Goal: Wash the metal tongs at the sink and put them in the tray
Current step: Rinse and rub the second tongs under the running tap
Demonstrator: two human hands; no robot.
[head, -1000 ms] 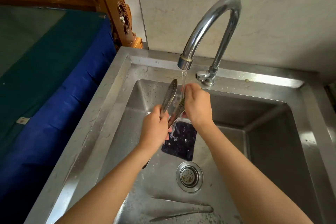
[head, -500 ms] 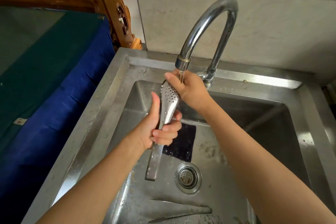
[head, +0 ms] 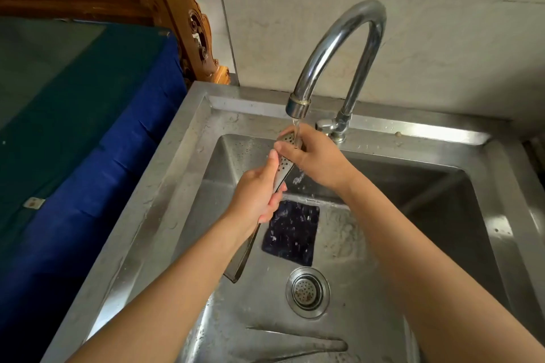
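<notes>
The metal tongs (head: 283, 166) are held over the steel sink (head: 165, 174), perforated tip up under the running faucet (head: 339, 47). My left hand (head: 256, 194) grips them around the middle, and their closed end (head: 239, 259) sticks out below my wrist. My right hand (head: 315, 156) wraps the perforated tip right under the water stream. The tongs' arms are pressed together. No tray is in view.
A dark blue cloth (head: 292, 230) lies on the sink floor above the drain strainer (head: 307, 292). More metal utensils (head: 306, 345) rest at the near sink floor. A blue and green covered table (head: 73, 127) stands to the left, carved wooden furniture (head: 182, 18) behind.
The tongs went from spread apart to pressed together. My left hand turned and tilted them, and my right hand slid up onto the perforated tip under the stream.
</notes>
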